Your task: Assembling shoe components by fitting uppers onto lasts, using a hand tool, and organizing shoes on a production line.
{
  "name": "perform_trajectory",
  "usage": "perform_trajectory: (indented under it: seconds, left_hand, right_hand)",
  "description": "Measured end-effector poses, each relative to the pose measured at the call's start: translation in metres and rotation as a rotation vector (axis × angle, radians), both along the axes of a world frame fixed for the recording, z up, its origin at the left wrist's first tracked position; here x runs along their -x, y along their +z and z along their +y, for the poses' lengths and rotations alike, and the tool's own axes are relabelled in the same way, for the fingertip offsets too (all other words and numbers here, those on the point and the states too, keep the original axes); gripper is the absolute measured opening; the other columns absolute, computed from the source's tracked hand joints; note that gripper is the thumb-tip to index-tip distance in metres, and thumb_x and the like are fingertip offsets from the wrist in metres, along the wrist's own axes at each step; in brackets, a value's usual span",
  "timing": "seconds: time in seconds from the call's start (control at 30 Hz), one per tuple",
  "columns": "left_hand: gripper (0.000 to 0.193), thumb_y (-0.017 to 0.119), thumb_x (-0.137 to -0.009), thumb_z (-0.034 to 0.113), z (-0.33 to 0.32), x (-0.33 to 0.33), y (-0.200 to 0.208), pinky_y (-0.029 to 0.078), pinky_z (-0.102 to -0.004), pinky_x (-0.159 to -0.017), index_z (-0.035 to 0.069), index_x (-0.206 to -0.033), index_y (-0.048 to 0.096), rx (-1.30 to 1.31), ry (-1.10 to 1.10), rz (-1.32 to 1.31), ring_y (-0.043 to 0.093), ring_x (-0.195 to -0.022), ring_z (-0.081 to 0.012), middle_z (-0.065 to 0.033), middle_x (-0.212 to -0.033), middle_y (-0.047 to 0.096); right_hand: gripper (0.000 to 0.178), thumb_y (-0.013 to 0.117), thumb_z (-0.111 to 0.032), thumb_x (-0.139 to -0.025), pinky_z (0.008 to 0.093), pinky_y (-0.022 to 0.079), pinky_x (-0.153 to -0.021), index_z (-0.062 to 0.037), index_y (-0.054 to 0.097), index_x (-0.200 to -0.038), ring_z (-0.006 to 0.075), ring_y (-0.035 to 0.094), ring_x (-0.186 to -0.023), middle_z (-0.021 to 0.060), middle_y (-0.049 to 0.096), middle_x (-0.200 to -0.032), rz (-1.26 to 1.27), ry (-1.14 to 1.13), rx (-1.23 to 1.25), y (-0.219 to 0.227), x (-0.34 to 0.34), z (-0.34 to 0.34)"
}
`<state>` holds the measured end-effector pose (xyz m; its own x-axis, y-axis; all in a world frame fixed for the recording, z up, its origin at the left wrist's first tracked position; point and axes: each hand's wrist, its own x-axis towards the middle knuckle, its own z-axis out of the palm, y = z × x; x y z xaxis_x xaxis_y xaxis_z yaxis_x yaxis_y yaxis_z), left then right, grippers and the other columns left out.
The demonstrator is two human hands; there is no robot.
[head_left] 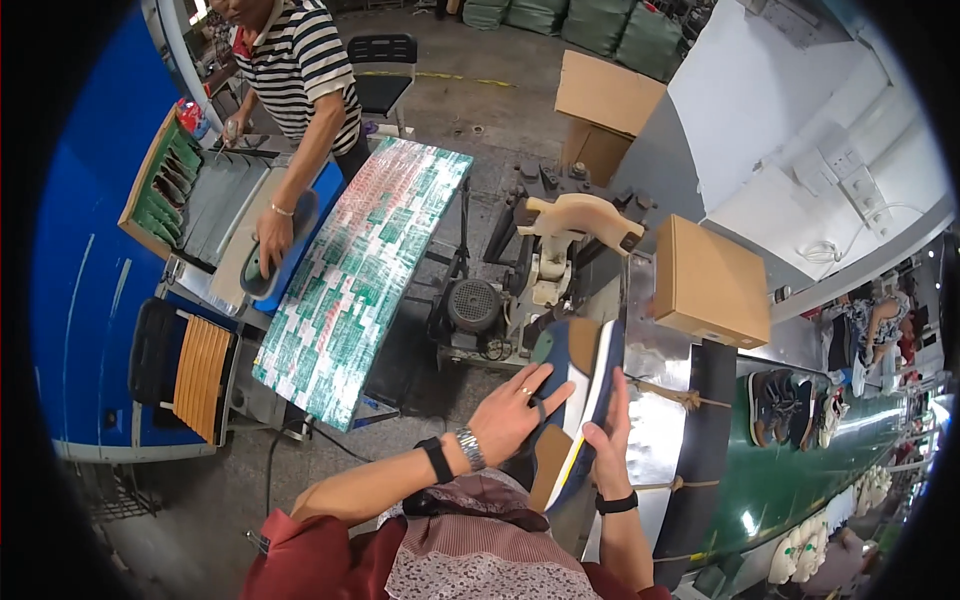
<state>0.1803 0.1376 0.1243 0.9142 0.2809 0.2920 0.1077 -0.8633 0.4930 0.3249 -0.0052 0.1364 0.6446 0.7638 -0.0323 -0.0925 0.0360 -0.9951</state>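
Observation:
In front of my body I hold a shoe (576,385), its patterned sole turned up and to the left. The sole has brown, green, white and navy areas; a white and yellow edge and a dark blue side show on the right. My left hand (508,412), wearing a ring, presses its fingers across the middle of the sole. Along the dark blue side lies my right hand (610,440), its thumb near the yellow edge and its fingers extended up the side. Between them the two hands support the shoe; its underside is hidden.
Ahead stands a machine with a motor (474,304) and a cream curved part (585,218). A cardboard box (712,282) sits right of it. Left is a green-and-white taped board (365,270); beyond, a co-worker's hand (273,240) touches a shoe. A green conveyor (745,500) carries shoes at right.

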Motion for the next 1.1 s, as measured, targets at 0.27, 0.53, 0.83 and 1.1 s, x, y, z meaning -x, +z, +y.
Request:
perform_trajectory:
  seconds: [0.27,0.53,0.83,1.1]
  left_hand:
    - [0.093,0.076,-0.070,0.005,0.017,-0.056,-0.018,0.039,-0.0482,-0.113,0.006,-0.153,0.032,0.187,0.099,-0.224,0.037,-0.137,-0.0489,-0.0286,-0.148,0.035]
    - [0.109,0.073,-0.066,-0.001,0.021,-0.053,-0.010,0.043,-0.0415,-0.109,0.003,-0.158,0.014,0.565,0.158,-0.158,0.038,-0.137,-0.0458,-0.0293,-0.154,0.026]
    - [0.077,0.065,-0.082,0.007,-0.018,-0.013,-0.104,0.045,-0.0426,-0.105,-0.002,-0.152,0.033,0.361,0.014,-0.027,0.045,-0.135,-0.0418,-0.0277,-0.154,0.031]
    - [0.069,0.056,-0.095,0.061,-0.021,-0.030,-0.122,0.053,-0.0389,-0.092,0.003,-0.133,0.059,2.063,0.206,0.149,0.067,-0.111,-0.0253,-0.0154,-0.120,0.069]
  right_hand:
    - [0.096,0.066,-0.008,-0.072,0.0400,0.024,-0.120,-0.0004,0.022,-0.157,0.0330,0.030,-0.147,0.0199,0.031,-0.159,-0.547,0.023,0.234,0.031,-0.052,0.048]
    - [0.091,0.071,-0.012,-0.077,0.0428,0.041,-0.108,-0.0046,0.029,-0.156,0.0415,0.049,-0.132,0.0257,0.046,-0.144,-0.951,0.056,0.523,0.071,-0.046,0.091]
    - [0.093,0.070,-0.013,-0.074,0.0464,0.047,-0.098,-0.0140,0.029,-0.158,0.0441,0.054,-0.118,0.0231,0.051,-0.133,-1.143,0.019,0.549,0.051,-0.022,0.077]
    - [0.094,0.071,-0.010,-0.074,0.0468,0.047,-0.098,-0.0153,0.029,-0.158,0.0428,0.055,-0.116,0.0221,0.050,-0.132,-1.113,-0.010,0.528,0.048,-0.012,0.075]
